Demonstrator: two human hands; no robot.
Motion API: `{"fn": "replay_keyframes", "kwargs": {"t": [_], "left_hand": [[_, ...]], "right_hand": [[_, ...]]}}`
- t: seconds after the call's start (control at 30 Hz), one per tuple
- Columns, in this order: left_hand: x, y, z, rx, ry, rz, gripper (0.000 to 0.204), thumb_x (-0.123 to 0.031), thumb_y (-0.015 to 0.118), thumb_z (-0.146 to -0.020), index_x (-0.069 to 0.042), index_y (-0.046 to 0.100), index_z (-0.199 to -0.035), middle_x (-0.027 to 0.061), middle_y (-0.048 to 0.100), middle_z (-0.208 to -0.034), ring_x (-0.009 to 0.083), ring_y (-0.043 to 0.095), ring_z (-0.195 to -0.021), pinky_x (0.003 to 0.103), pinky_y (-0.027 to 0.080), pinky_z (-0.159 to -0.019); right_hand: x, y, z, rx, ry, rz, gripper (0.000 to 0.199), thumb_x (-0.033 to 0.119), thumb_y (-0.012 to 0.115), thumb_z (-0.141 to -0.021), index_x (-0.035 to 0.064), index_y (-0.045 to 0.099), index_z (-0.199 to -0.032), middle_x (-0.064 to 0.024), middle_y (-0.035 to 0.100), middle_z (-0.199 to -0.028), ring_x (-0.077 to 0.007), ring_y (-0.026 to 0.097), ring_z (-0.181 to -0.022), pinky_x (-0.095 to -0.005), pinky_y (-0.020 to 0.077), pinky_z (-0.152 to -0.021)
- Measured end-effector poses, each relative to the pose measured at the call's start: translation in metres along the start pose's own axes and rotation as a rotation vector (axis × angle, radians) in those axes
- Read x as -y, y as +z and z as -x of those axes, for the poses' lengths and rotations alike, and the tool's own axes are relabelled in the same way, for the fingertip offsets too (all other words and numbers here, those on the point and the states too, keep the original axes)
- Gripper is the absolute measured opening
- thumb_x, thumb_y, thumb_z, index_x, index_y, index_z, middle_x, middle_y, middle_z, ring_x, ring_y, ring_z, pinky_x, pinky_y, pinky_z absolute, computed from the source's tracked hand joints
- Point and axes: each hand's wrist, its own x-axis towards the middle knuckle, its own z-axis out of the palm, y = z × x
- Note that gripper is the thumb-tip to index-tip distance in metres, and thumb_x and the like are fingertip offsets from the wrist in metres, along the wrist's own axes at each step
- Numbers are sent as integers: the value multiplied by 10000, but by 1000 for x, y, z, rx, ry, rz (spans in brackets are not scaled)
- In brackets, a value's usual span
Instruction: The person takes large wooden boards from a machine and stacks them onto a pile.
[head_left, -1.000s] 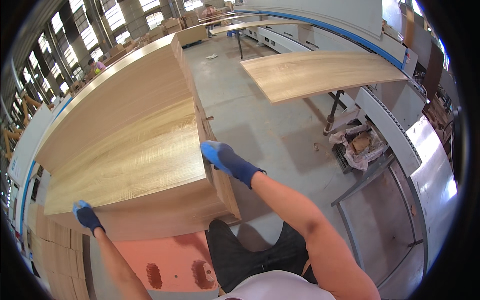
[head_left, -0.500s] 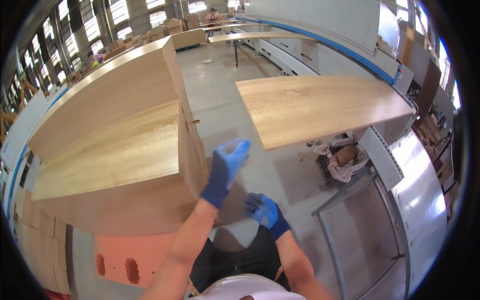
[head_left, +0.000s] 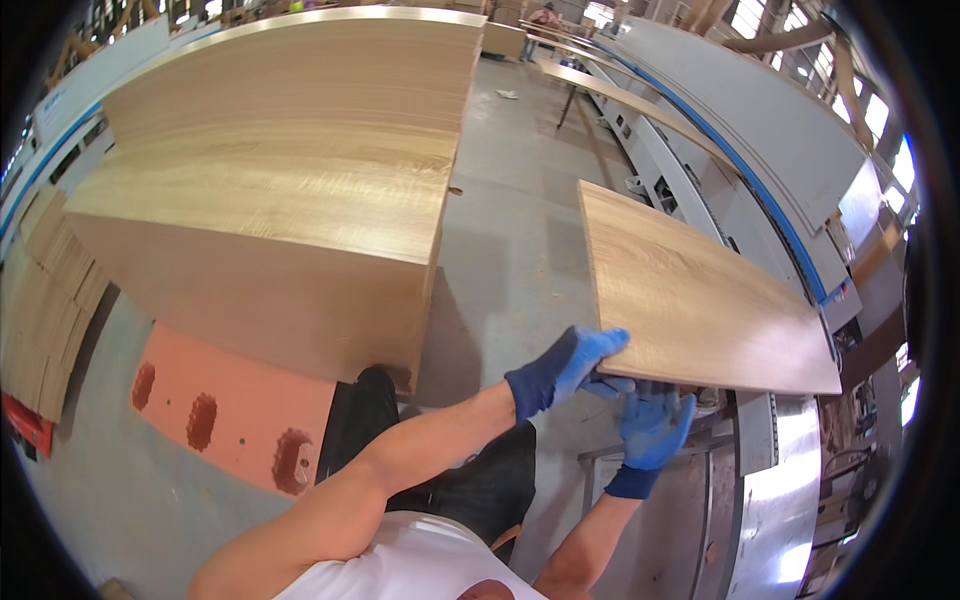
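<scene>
A wood-grain board (head_left: 700,290) lies to my right, its far end at the long machine. My left hand (head_left: 580,362), in a blue-coated glove, closes round its near left corner, with the thumb on top and fingers below. Just beneath the near edge is my right hand (head_left: 652,430), gloved the same way. Its palm is turned up and the thumb stands apart, while the fingertips are partly hidden by the board. On my left rises a tall stack of matching boards (head_left: 290,190), stepped higher at the back.
An orange base with dark oval holes (head_left: 240,410) is under the stack. More boards (head_left: 50,290) are piled at far left. The long machine (head_left: 770,220) runs along the right, with a shiny metal table (head_left: 780,500) nearby. A person (head_left: 543,25) stands far off.
My body and view have turned right. Both hands have moved right to the board from the gap beside the stack, and my left hand has taken hold of its corner.
</scene>
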Motion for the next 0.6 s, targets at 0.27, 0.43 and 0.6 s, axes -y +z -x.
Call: {"fn": "replay_keyframes", "kwargs": {"t": [0.27, 0.43, 0.6], "left_hand": [[-6, -5, 85, -135, 22, 47, 458, -273, 547, -857, 114, 493, -1097, 152, 609, -920, 192, 635, -738, 250, 509, -625], [-68, -45, 182, -401, 286, -33, 328, -230, 609, -815, 96, 621, -854, 171, 633, -792, 202, 640, -642, 264, 536, -572], [-143, -105, 282, -721, 571, -186, 225, -190, 535, -799, 14, 581, -879, 122, 598, -781, 211, 594, -606, 307, 494, -503]], "right_hand": [[85, -28, -14, -224, -315, 260, 538, 460, 507, -834, 100, 445, -1228, -89, 468, -1206, -243, 454, -1078, -415, 394, -867], [138, -45, -29, -292, -374, 290, 581, 456, 496, -840, 73, 394, -1265, -118, 418, -1267, -288, 422, -1123, -450, 371, -915], [200, -97, -38, -429, -590, 442, 554, 419, 441, -862, 8, 409, -1230, -161, 461, -1208, -304, 457, -1098, -466, 389, -918]]}}
